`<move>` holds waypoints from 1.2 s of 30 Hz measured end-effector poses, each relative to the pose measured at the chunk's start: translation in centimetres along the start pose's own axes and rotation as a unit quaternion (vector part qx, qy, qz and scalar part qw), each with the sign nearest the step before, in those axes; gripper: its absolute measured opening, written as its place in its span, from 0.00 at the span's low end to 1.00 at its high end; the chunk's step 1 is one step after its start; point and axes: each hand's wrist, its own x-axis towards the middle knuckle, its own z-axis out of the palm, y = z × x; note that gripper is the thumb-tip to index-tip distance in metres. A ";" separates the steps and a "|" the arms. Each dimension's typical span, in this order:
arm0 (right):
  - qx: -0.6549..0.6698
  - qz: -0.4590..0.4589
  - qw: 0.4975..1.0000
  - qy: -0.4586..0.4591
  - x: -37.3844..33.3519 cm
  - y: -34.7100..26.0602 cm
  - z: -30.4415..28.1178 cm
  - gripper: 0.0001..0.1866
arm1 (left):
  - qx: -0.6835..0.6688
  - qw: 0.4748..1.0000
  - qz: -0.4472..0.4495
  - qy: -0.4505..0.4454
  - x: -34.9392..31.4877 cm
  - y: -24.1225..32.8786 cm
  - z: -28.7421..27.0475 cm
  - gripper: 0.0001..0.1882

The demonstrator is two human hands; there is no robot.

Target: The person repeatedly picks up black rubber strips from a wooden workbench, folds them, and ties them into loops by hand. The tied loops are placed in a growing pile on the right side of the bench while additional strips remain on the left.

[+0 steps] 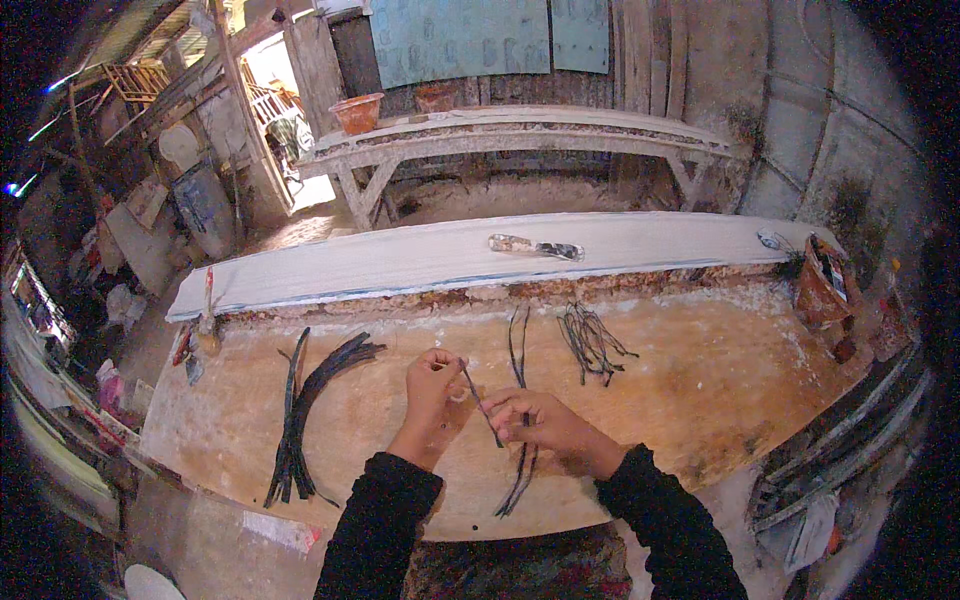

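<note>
Above the middle of a wooden board, my left hand (434, 377) pinches the upper end of a thin dark strip (473, 388). Lower down on the same strip, the fingers of my right hand (535, 418) close round it, and its short tail pokes out below them. Under my right hand lie a few long black strips (518, 350), partly covered by it. To the left is a thick bundle of black strips (300, 420), fanned at its lower end. A smaller bunch of thin, curled black strips (592, 342) rests beyond my right hand.
The wooden board (730, 400) is bordered at the back by a pale plank (380, 267) with a worn-handled knife (536, 247) on it. A brush (209, 325) stands at the left, and an orange container (823, 285) at the right. Behind is a bench (540, 137) with orange pots (357, 113).
</note>
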 end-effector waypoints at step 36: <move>-0.090 -0.034 0.988 0.121 0.8 1.8 -1.3 0.09 | 0.099 0.989 0.113 -0.004 2.2 -1.4 -2.1 0.08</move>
